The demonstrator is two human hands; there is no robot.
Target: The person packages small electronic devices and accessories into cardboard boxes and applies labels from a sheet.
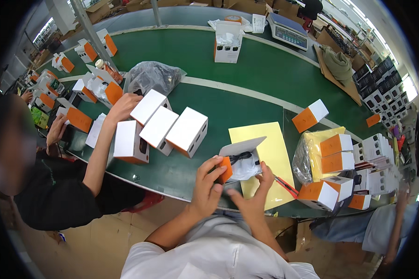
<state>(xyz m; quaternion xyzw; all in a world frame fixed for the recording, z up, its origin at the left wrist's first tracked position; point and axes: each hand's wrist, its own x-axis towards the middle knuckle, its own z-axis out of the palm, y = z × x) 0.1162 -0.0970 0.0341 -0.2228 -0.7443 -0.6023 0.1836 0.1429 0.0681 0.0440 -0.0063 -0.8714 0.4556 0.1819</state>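
In front of me an open box (pixel 247 173), orange on one side, holds a black coiled cable (pixel 241 157) and white plastic wrapping; its lid is raised. My left hand (pixel 206 185) is closed on the box's orange left side. My right hand (pixel 257 191) is at the box's right edge, fingers touching or almost touching it, thumb spread apart and blurred. Beneath and beside the box lies a yellow sheet (pixel 267 139). A red and black pen-like tool (pixel 287 187) rests on the sheet's right edge.
Several closed white boxes (pixel 187 131) stand left of my hands. Beside them a co-worker's arm (pixel 108 135) reaches across the green table (pixel 246 107). Orange-and-white boxes (pixel 317 195) and a yellow plastic-wrapped pack (pixel 312 151) are at right. A scale (pixel 287 33) stands at the back.
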